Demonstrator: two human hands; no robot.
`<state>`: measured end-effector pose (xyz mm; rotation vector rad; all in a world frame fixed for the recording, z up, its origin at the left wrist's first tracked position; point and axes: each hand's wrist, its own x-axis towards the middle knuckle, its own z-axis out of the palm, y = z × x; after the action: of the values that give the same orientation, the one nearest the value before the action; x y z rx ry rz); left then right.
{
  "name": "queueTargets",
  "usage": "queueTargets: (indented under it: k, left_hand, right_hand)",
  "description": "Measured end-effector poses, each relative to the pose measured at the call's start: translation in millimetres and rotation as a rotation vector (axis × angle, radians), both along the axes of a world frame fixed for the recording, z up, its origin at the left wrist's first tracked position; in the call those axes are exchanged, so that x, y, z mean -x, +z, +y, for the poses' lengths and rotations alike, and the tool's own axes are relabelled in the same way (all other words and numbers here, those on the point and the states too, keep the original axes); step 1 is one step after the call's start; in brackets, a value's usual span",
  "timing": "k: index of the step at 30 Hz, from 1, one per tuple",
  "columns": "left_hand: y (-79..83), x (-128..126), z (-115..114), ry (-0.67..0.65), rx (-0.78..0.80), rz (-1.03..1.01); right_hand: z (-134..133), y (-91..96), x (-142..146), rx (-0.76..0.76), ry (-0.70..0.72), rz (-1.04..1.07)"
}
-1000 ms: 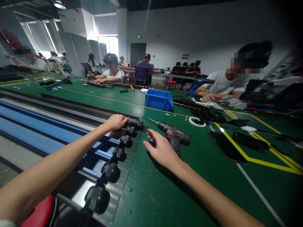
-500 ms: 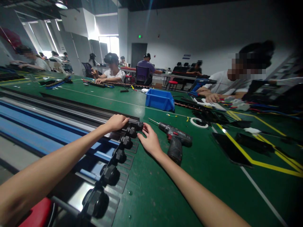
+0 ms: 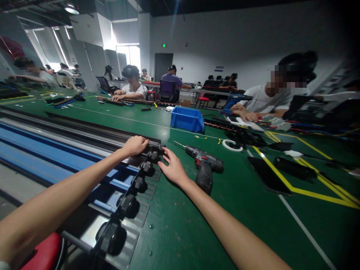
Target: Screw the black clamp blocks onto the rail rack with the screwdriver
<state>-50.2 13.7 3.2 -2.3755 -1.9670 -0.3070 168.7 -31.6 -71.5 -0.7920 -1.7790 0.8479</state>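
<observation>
My left hand is closed over the far end of a long black rail, its fingertips partly hidden. Beside it my right hand has its fingers apart, the index fingertip at the farthest black cable gland and the thumb near the one before it. Several such glands, among them a large near one, line the ends of the rails, with slotted grey metal tabs under them. A cordless drill lies to the right of my right hand, its bit pointing left.
Behind the drill stands a blue bin. Blue rails stretch leftward. A white ring, a black panel and yellow tape lines are on the green table. Co-workers sit around; a red stool is below left.
The whole view has shifted slightly, so the table things appear a little farther left. My hands stay at the far rail end. The co-worker across the table has lowered a raised hand.
</observation>
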Motion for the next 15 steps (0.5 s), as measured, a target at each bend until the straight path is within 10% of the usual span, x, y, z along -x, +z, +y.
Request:
queueTargets:
  k: [15]
  left_hand:
    - [0.0,-3,0,0.173,-0.016,0.038]
  right_hand:
    - [19,-6.4,3,0.067,-0.012,-0.111]
